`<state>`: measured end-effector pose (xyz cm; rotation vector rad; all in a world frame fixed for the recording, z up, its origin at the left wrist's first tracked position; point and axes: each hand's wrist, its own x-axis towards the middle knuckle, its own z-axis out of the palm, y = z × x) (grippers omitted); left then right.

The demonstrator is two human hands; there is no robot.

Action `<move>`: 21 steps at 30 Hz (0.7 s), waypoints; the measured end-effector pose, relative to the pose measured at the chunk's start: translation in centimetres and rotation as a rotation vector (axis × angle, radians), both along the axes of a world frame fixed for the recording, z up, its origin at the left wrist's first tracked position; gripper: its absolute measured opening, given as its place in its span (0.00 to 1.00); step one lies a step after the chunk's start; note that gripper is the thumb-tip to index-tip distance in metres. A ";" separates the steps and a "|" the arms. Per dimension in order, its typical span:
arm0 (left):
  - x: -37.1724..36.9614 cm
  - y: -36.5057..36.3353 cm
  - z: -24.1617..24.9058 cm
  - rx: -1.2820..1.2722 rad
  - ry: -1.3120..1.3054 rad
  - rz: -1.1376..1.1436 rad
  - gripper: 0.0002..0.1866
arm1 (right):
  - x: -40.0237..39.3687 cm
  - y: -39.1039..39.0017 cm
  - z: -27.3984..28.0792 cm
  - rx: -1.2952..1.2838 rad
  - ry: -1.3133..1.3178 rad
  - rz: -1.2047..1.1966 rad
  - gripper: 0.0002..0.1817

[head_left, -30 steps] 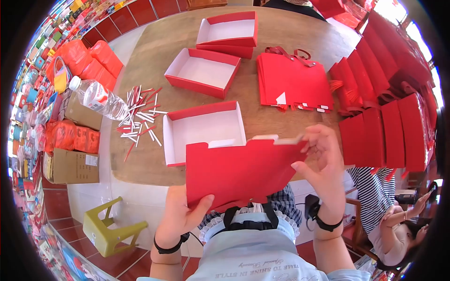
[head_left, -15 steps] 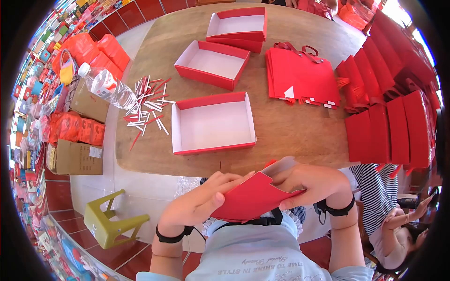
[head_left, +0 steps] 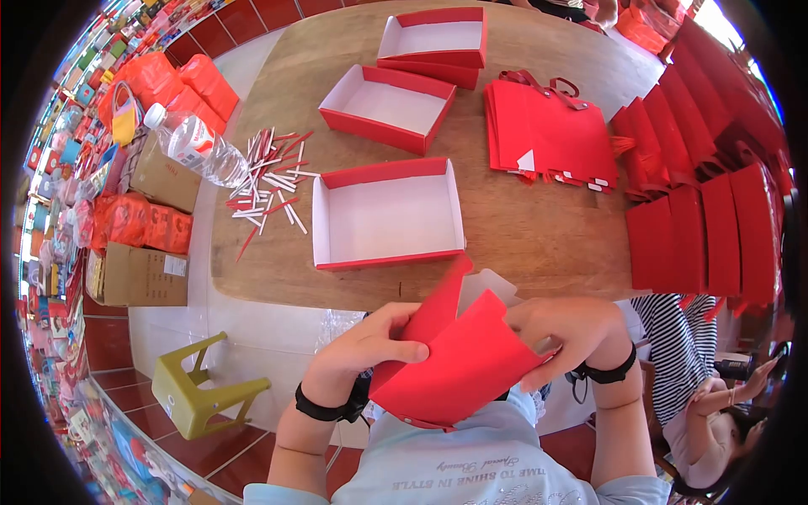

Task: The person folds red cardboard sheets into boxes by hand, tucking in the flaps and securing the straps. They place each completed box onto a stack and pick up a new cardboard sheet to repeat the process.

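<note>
A red paper gift bag [head_left: 454, 362] is held in front of my chest, its flapped end pulled apart and facing the table. My left hand [head_left: 370, 341] grips its left side, thumb pressed on the red face. At the right edge, my right hand [head_left: 576, 337] is closed on the cardboard, some fingers hidden behind the flap. A small rivet shows on the end nearest my body. Just beyond the bag, a shallow red box with a white inside [head_left: 387, 215] lies on the wooden table [head_left: 539, 244].
More red boxes [head_left: 387, 105] sit farther back, beside a stack of flat red bags [head_left: 551, 130]. Standing red bags [head_left: 673, 244] line the right side. Red and white strips [head_left: 269, 181] and a water bottle [head_left: 198, 147] are left. A green stool [head_left: 198, 391] stands below; a person [head_left: 715, 421] sits at right.
The bag has tilted and its end has spread wider, with a flap now rising on the left. My left hand has shifted its grip along the left side.
</note>
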<state>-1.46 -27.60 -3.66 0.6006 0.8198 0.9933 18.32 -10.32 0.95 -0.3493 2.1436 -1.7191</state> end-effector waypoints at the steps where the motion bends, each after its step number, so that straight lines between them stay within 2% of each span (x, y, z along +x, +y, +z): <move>1: -0.1 0.0 -0.1 -0.074 0.027 0.044 0.28 | 0.4 0.0 0.6 -0.002 -0.001 0.001 0.15; 2: -0.1 0.0 -0.3 -0.076 0.026 0.044 0.28 | 0.9 -0.1 1.2 0.033 -0.005 -0.187 0.16; 3: -0.2 -0.1 -0.4 -0.031 0.100 0.157 0.24 | 1.5 -0.1 1.8 0.068 -0.008 -0.375 0.18; 4: -0.3 -0.2 -0.5 0.012 0.174 0.269 0.21 | 2.0 0.0 2.2 0.066 -0.010 -0.375 0.18; 5: -0.4 -0.3 0.0 0.052 0.203 0.363 0.17 | 2.6 0.2 2.6 0.268 0.169 -0.658 0.20; 6: -0.4 -0.4 -0.1 0.051 0.202 0.362 0.17 | 2.9 0.1 2.8 0.474 0.353 -0.938 0.23; 7: -0.5 -0.6 -0.2 0.097 0.178 0.476 0.17 | 2.7 -0.5 2.3 0.475 0.352 -0.938 0.23; 8: -0.5 -0.7 -0.3 0.145 0.153 0.590 0.16 | 2.3 -1.7 1.1 0.042 0.397 -1.182 0.25; 9: -0.4 -0.7 -0.2 0.147 0.151 0.592 0.16 | 2.3 -2.7 -0.1 -0.412 0.429 -1.388 0.28; 12: -0.1 -0.7 -0.2 0.153 0.115 0.684 0.16 | 3.8 -4.3 -4.2 -0.483 0.296 -1.314 0.25; 14: -0.3 -0.9 -0.8 0.126 0.234 0.665 0.17 | 5.2 -4.4 -6.1 -0.326 0.101 -1.339 0.20; 15: -0.3 -1.0 -0.5 0.123 0.235 0.663 0.17 | 5.3 -4.3 -6.1 -0.329 0.100 -1.341 0.20; 17: -0.1 -1.2 0.4 0.135 0.383 0.425 0.16 | 5.3 -4.2 -6.1 -0.322 0.136 -1.470 0.15; 21: 0.2 -1.3 -0.5 0.185 0.373 0.407 0.16 | 5.5 -3.7 -5.9 -0.337 0.136 -1.447 0.15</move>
